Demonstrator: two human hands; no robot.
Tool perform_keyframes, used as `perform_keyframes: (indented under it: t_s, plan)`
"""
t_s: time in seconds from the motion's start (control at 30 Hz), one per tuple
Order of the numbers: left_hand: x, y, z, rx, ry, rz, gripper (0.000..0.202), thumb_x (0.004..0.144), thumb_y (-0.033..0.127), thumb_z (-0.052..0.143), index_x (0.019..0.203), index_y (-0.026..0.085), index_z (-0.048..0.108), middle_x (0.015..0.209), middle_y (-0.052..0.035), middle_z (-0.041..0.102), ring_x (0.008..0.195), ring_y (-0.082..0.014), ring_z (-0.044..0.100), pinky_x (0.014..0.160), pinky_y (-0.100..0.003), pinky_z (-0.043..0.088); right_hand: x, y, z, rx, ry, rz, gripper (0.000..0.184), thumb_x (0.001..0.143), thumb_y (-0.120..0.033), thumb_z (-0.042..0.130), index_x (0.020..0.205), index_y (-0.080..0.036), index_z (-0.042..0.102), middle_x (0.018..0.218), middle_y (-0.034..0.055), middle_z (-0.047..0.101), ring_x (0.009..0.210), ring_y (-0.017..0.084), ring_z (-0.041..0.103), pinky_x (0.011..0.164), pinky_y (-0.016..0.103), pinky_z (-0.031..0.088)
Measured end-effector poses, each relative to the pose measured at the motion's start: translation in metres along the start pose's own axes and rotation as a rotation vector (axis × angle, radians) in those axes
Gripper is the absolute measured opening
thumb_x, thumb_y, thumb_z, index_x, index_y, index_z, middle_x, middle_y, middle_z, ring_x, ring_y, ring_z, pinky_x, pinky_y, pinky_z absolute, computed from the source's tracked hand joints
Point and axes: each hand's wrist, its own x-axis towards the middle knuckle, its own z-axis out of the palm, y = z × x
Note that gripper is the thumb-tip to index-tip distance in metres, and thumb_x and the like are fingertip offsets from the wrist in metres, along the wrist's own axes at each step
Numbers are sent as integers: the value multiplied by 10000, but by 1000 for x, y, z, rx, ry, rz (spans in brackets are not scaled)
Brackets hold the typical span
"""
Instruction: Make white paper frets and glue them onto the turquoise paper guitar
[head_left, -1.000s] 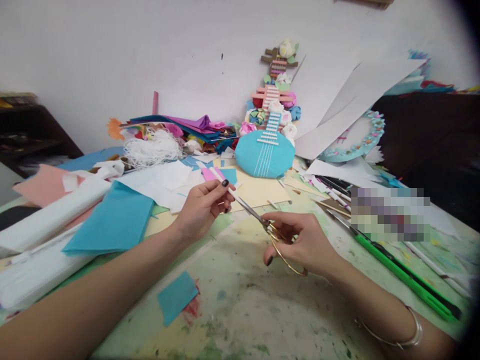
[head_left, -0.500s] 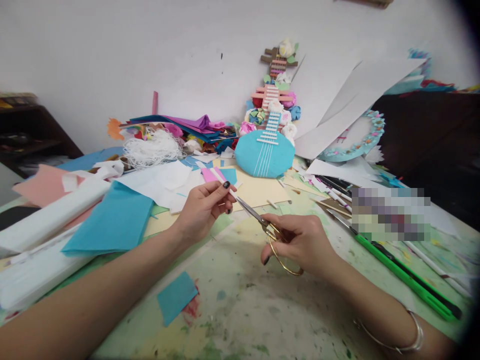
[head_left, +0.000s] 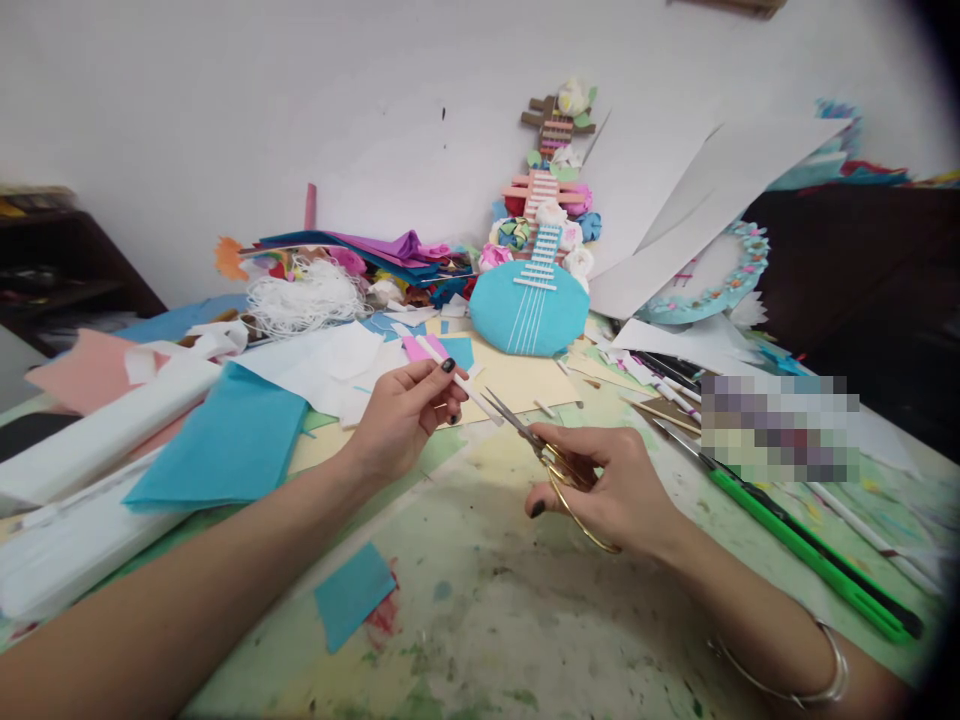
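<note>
Between the thumb and fingers of my left hand (head_left: 409,412) is a thin white paper stick (head_left: 480,400), slanting down to the right. My right hand (head_left: 611,490) grips the gold handles of a pair of scissors (head_left: 517,420). Their blades are slightly parted and point up-left, close to the stick's lower end. Behind the hands stands a blue paper lute (head_left: 529,310) with white strings and white strips across its neck. A small blue paper piece (head_left: 355,597) lies on the table below my left hand.
A green utility knife (head_left: 814,555) lies at the right. At the left are folded blue paper (head_left: 221,445) and white rolls (head_left: 112,430). White string (head_left: 307,300) is heaped at the back, near a yellowish sheet (head_left: 502,385). A white sheet (head_left: 697,210) leans at the back right.
The scissors have drawn back slightly to the right and their blades have opened. More of the white stick now shows past my left fingers.
</note>
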Motion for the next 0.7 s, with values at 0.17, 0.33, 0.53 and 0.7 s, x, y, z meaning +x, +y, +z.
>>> perform_keyframes:
  t_s: [0.17,0.33,0.53,0.7]
  plan:
    - [1,0,0,10,0,3,148,745,251,710,747,106,677,590,-3,596,502,-51,518,512,-163,438,1,2,1,-27,-58,-1,498,616,-462,797,999,-149,736,511,-61,341,481,67,264,429,198,245]
    - [0,-2,3,11,-10,-5,141,740,246,712,754,108,682,590,-2,597,494,-54,526,508,-168,442,1,5,3,-26,-56,-56,464,610,-450,805,957,-147,748,504,-68,304,484,63,239,416,187,224]
    - [-1,-1,2,5,-19,-9,150,749,254,707,766,106,688,593,-4,612,498,-56,541,509,-169,453,1,4,2,-38,-42,-46,338,653,-309,802,948,-152,752,473,-80,318,490,62,215,428,186,232]
    - [-2,1,1,20,8,9,155,750,256,705,787,105,703,685,-47,693,571,-89,623,567,-188,510,3,4,0,-40,126,79,464,648,-491,764,940,-131,740,474,-67,346,466,67,248,421,208,229]
